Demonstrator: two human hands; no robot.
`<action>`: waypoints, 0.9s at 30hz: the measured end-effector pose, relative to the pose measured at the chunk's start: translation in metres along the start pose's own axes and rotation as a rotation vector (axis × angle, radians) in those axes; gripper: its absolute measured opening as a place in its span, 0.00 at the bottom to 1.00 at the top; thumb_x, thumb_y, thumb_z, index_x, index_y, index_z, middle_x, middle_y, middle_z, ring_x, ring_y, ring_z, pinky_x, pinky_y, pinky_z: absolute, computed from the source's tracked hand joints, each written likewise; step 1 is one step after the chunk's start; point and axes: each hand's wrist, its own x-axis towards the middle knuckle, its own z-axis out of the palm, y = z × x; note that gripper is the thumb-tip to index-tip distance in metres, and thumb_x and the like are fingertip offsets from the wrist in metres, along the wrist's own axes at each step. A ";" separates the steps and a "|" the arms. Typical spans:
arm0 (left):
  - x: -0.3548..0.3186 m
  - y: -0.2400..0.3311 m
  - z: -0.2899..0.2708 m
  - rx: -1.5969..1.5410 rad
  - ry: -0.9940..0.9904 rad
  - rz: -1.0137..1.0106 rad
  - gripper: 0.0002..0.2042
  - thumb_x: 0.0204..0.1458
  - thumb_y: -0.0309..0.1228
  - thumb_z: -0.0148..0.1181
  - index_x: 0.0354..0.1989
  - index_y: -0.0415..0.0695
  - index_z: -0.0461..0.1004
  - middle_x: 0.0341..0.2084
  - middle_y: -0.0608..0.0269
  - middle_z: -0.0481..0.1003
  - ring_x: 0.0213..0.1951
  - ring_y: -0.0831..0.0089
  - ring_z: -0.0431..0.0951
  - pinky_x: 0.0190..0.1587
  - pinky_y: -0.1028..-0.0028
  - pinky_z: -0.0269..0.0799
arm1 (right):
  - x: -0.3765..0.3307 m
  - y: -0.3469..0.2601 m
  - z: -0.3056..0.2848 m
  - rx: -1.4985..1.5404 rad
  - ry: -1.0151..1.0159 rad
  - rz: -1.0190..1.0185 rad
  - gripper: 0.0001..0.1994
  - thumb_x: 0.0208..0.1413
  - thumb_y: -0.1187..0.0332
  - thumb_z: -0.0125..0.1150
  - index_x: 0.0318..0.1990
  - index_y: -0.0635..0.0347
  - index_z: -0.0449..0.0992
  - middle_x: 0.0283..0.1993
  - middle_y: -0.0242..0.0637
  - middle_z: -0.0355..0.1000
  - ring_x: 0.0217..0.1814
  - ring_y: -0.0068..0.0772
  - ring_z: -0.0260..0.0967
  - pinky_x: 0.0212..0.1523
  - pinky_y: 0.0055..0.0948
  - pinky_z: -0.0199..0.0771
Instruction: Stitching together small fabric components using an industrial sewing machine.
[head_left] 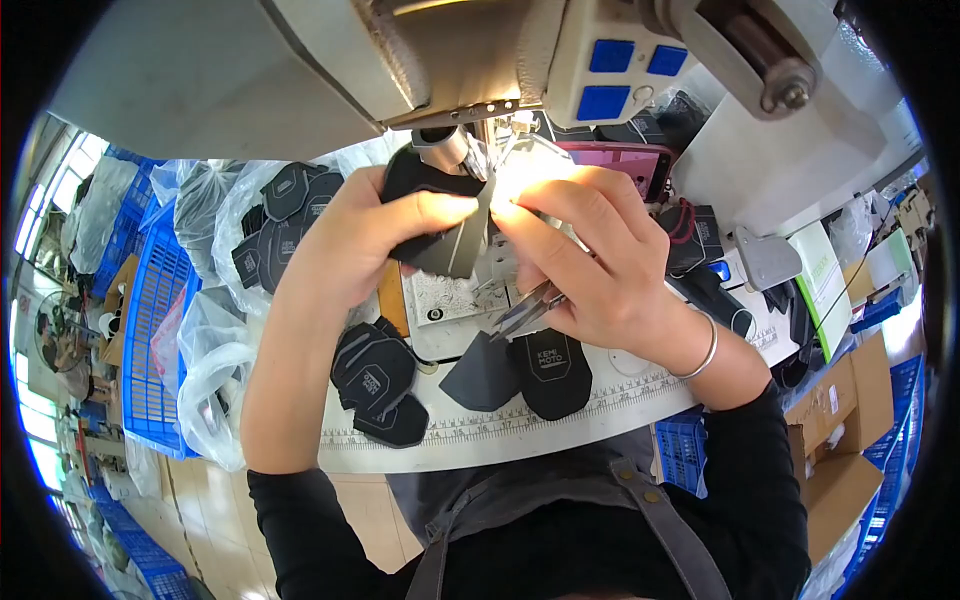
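Matt black fabric piece [440,215], shiny metal snips [530,305], glossy white machine table [520,425].

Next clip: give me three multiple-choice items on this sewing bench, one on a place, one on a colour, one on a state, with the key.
1. Where do the metal snips sit?
A. In the right hand
B. On the floor
C. In the blue crate

2. What colour are the buttons on the machine head?
A. Red
B. Blue
C. Green

3. How is the black fabric piece at the needle?
A. Lying loose on the table
B. Bagged in plastic
C. Pinched by both hands

Key: 1 A, the blades stick out under the right palm. 2 B, three blue squares show. 3 C, left hand and right fingertips both grip it.
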 end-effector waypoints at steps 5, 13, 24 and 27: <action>0.006 0.004 -0.002 -0.089 0.029 0.025 0.10 0.42 0.28 0.58 0.33 0.38 0.72 0.22 0.65 0.73 0.19 0.84 0.71 0.17 0.86 0.64 | 0.002 -0.007 -0.004 0.102 -0.058 0.114 0.20 0.24 0.76 0.58 0.34 0.63 0.73 0.33 0.37 0.68 0.30 0.38 0.63 0.29 0.27 0.66; -0.002 0.004 0.008 -0.164 0.048 -0.020 0.10 0.43 0.30 0.57 0.32 0.38 0.71 0.21 0.66 0.72 0.17 0.85 0.69 0.15 0.86 0.62 | 0.001 -0.005 -0.007 0.084 -0.056 0.102 0.19 0.24 0.77 0.57 0.33 0.62 0.73 0.33 0.37 0.68 0.29 0.37 0.64 0.28 0.27 0.66; -0.018 -0.001 0.027 -0.160 0.167 0.030 0.11 0.46 0.34 0.58 0.29 0.38 0.71 0.18 0.69 0.69 0.15 0.86 0.65 0.14 0.86 0.57 | 0.001 0.001 -0.007 0.145 -0.031 0.109 0.18 0.24 0.79 0.56 0.32 0.63 0.73 0.32 0.37 0.68 0.26 0.36 0.64 0.25 0.26 0.65; -0.018 -0.002 0.025 -0.178 0.105 0.023 0.11 0.46 0.34 0.58 0.29 0.38 0.71 0.17 0.69 0.69 0.15 0.85 0.65 0.14 0.86 0.57 | -0.001 0.003 -0.007 0.147 -0.016 0.095 0.18 0.23 0.80 0.55 0.32 0.63 0.73 0.31 0.38 0.68 0.25 0.36 0.64 0.25 0.26 0.65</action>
